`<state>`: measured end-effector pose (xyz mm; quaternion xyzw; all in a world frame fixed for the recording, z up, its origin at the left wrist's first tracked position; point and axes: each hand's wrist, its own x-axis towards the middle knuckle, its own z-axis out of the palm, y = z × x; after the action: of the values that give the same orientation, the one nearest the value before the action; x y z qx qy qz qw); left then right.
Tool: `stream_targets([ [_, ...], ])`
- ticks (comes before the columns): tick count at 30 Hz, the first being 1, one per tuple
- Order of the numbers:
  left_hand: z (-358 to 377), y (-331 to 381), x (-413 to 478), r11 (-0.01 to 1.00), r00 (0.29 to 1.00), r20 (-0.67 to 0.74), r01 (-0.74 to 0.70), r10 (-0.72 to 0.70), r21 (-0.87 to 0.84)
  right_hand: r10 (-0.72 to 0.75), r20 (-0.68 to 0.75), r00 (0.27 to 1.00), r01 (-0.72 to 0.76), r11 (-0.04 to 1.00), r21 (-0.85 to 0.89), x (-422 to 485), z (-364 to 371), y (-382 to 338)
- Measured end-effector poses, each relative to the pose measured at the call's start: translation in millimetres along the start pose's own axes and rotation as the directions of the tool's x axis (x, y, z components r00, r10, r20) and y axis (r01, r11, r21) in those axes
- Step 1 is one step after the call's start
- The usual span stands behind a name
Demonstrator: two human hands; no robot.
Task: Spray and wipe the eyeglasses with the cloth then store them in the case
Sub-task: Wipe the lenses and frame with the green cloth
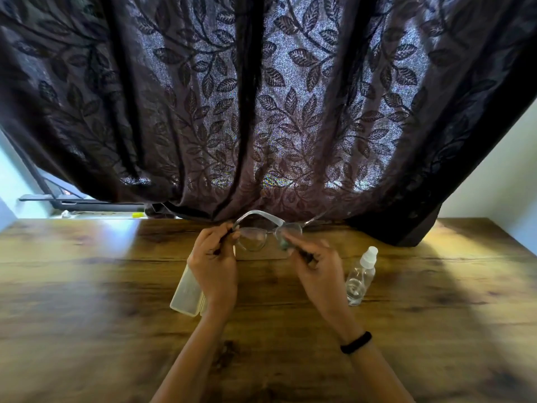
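I hold clear-framed eyeglasses (255, 238) up above the wooden table (116, 286), lenses toward me, temples pointing away toward the curtain. My left hand (213, 264) pinches the frame's left corner. My right hand (315, 267) is closed over the right lens, with a bit of greenish cloth (284, 244) showing at the fingertips. A pale translucent glasses case (187, 292) lies on the table under my left wrist, partly hidden. To the right of my right hand stands a small clear spray bottle (361, 276) with a white cap.
A dark leaf-patterned curtain (261, 112) hangs along the table's far edge and drapes onto its right rear corner. A window sill (87, 205) shows at the far left behind it. A black band is on my right wrist.
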<state>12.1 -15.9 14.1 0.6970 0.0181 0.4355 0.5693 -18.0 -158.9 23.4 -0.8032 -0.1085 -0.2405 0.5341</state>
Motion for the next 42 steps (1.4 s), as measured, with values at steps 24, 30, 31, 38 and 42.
stream_targets([
  [24, 2.6, 8.6, -1.8, 0.993, 0.995, 0.032, 0.096, -0.094, -0.076, -0.116, 0.132, 0.984, 0.174, 0.756, -0.632, 10.3, -7.5, 27.8],
  [30, 4.2, 9.0, -6.4, 0.992, 0.995, 0.061, 0.088, -0.083, -0.094, -0.089, 0.254, 0.963, 0.195, 0.882, -0.429, 15.9, -5.3, 25.2],
  [31, 4.4, 8.5, -6.5, 0.992, 0.995, 0.059, 0.084, -0.078, -0.095, -0.089, 0.268, 0.959, 0.198, 0.888, -0.415, 15.9, -4.7, 25.3],
  [38, 1.3, 4.6, -4.8, 0.993, 0.996, 0.040, 0.079, -0.076, -0.086, -0.088, 0.242, 0.966, 0.225, 0.744, -0.629, 14.6, -13.1, 33.3],
  [42, 2.0, 1.7, -4.5, 0.991, 0.995, 0.041, 0.097, -0.093, -0.089, -0.073, 0.221, 0.973, 0.198, 0.761, -0.617, 13.8, -13.0, 34.6],
])
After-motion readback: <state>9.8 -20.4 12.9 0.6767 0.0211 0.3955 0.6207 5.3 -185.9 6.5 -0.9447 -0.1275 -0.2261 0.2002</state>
